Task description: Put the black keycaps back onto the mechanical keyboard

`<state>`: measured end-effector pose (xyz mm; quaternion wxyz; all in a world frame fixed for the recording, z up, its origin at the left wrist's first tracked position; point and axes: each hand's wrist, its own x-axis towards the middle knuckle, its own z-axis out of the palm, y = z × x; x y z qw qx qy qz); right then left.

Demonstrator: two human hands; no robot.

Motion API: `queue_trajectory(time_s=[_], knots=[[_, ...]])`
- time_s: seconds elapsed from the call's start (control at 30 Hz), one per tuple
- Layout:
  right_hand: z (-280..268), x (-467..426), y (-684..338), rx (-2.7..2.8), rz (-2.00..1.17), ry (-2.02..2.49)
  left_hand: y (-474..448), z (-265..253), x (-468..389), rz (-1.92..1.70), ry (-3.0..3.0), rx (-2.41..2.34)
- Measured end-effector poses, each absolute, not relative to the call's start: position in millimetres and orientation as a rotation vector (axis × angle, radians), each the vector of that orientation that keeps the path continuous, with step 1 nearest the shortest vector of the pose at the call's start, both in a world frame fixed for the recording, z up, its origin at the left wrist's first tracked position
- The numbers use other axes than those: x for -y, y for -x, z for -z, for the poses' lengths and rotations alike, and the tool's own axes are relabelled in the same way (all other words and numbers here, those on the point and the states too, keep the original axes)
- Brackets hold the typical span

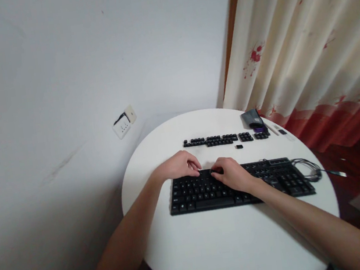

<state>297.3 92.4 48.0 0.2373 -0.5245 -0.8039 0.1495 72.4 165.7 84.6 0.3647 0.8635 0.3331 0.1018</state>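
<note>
A black full-size keyboard (209, 203) lies on the round white table. My left hand (181, 166) rests at its upper left edge, fingers curled and the thumb and fingertips drawn together; whatever they may grip is too small to make out. Over the top rows, my right hand (231, 173) has thumb and forefinger closed on what looks like a small black keycap (211, 172). My right hand and forearm cover part of the keyboard. Beyond the hands, loose black keycaps (219, 140) stand in grouped rows, with a single keycap (239, 146) lying nearer.
The keyboard's cable (310, 170) is coiled at the table's right, its plug jutting past the edge. A dark grey pouch (251, 119) and small slim items (279, 129) lie at the back right. Behind are a wall socket (121, 127) and a curtain (288, 50).
</note>
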Motion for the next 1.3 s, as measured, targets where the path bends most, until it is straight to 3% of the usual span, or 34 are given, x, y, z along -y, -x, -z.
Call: queue_trajectory(time_s=[0.33, 1.3], knots=[[-47, -84, -295, 2.227, -0.463, 1.38, -82, -86, -153, 0.027, -2.248, -0.715], [-45, -72, -280, 2.351, -0.408, 1.293, -81, -80, -156, -0.007, -2.229, -0.76]])
